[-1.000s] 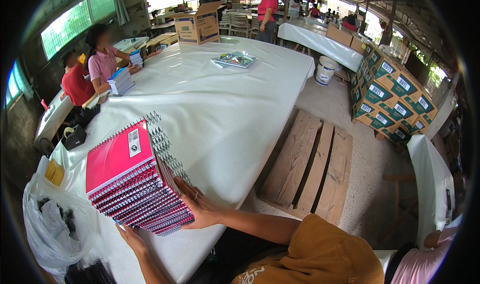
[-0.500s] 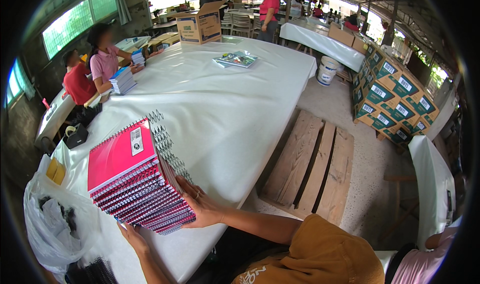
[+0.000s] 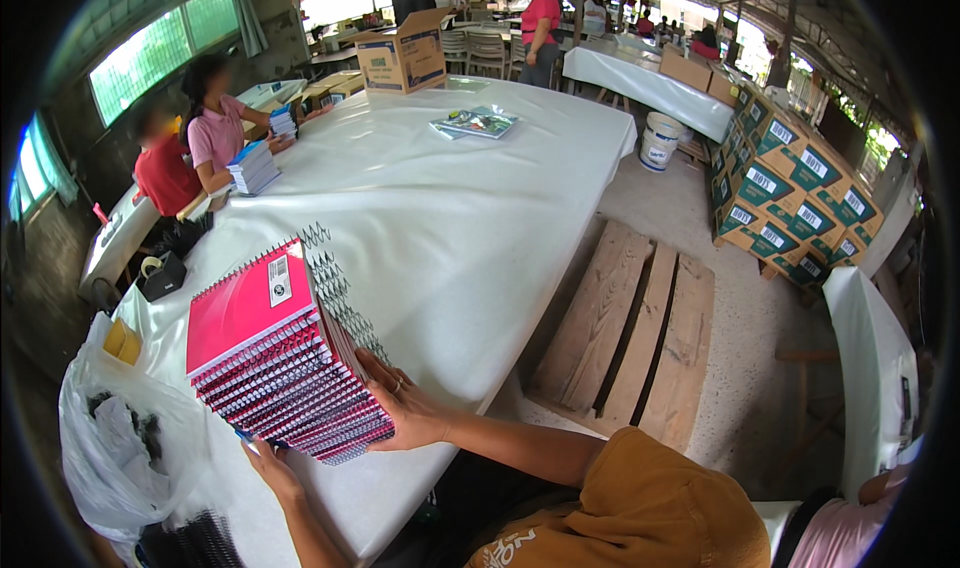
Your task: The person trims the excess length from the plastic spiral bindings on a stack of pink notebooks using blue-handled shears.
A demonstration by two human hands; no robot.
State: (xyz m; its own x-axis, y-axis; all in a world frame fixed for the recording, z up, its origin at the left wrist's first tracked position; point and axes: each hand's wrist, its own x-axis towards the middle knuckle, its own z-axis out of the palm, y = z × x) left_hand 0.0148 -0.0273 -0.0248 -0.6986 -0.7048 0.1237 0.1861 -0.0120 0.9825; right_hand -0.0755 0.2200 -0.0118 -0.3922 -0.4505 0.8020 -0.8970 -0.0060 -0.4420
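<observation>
I see the right hand (image 3: pixel 408 410) against the side of a spiral notebook stack (image 3: pixel 275 368) by the near edge of the white table (image 3: pixel 440 238), the left hand (image 3: pixel 275 473) at its lower front. A plastic bag (image 3: pixel 105 488) sits at the near left corner, 2 book piles (image 3: pixel 255 173) line the left edge, 1 open carton (image 3: pixel 405 63) stands toward the far edge.

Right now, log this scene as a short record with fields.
Notebook stack: spiral-bound, pink cover on top
Right hand: against the stack's right side
Left hand: by the stack's lower left, small blue item at its fingertips
Table: white, glossy
Left of stack: plastic bag, tape dispenser
Right of table: wooden pallet
Table's far end: open cardboard box
</observation>
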